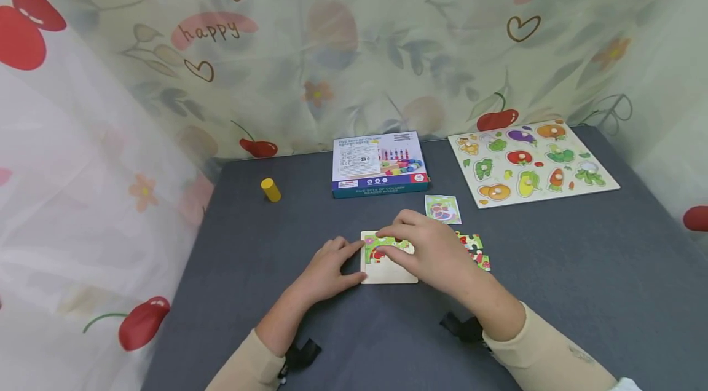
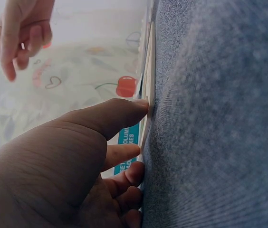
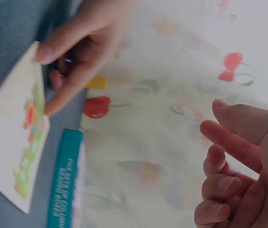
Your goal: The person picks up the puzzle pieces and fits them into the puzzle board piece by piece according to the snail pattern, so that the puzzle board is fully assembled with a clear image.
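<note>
At lower centre, a puzzle board [image 1: 387,274] is touched by the widely spread left hand [image 1: 327,268]; the narrowly parted right hand [image 1: 431,251] is held above.

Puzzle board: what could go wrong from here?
The puzzle board could swivel if pushed on its right: the left hand touches only its left edge. The placed pieces might slide down, since the board's lower part is bare. Loose pieces lie right of the board, partly hidden by the right hand, which could knock them.

Open tabletop [image 1: 558,262] right of puzzle pieces [image 1: 472,242], left fingers [image 1: 352,248] blocking board [image 1: 389,274] at left, right fingers [image 1: 397,231] above it
</note>
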Available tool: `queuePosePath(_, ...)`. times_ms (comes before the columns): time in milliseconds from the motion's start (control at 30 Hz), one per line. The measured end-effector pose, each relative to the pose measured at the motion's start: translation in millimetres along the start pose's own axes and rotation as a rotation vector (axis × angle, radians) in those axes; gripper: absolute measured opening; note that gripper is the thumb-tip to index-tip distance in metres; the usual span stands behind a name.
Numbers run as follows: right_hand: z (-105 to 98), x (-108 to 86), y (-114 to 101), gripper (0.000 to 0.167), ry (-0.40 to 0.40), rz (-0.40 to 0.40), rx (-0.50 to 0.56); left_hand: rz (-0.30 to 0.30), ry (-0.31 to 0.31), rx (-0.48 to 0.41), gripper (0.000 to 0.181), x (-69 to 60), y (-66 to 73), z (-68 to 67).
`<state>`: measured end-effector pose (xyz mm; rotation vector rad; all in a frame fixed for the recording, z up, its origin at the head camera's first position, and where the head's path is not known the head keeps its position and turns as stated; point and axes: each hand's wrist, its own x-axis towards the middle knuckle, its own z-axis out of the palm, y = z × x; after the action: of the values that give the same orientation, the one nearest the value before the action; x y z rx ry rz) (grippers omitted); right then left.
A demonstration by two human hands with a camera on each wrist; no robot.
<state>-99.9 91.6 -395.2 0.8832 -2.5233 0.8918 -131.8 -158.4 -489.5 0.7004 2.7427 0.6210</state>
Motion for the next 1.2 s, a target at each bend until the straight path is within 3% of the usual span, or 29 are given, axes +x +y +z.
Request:
queuePosePath(433,-45.6,-4.2,-1.0,0.020,0.090,-0.010,0.024,-0.010,-0.003,-0.005,0.075,-1.0,1.0,0.1)
queuePosePath(800,-79.9,-9.5,8.0,0.025,0.124,0.079,0.010,-0.018,-0.019,-0.030,0.084,-1.9,3.2,-2.9)
queuePosePath(1000,-95.3,-11.2,20.3,0.025,0.116,0.100,0.050,-0.026,-0.021,-0.022,0.087,-1.7,1.8,-1.8)
queuePosePath(1200,-106.8,-15.4,41.5,0.027,0.061,0.151,0.076,-0.021,-0.013,-0.018,0.087,-1.5,1.6,-0.7)
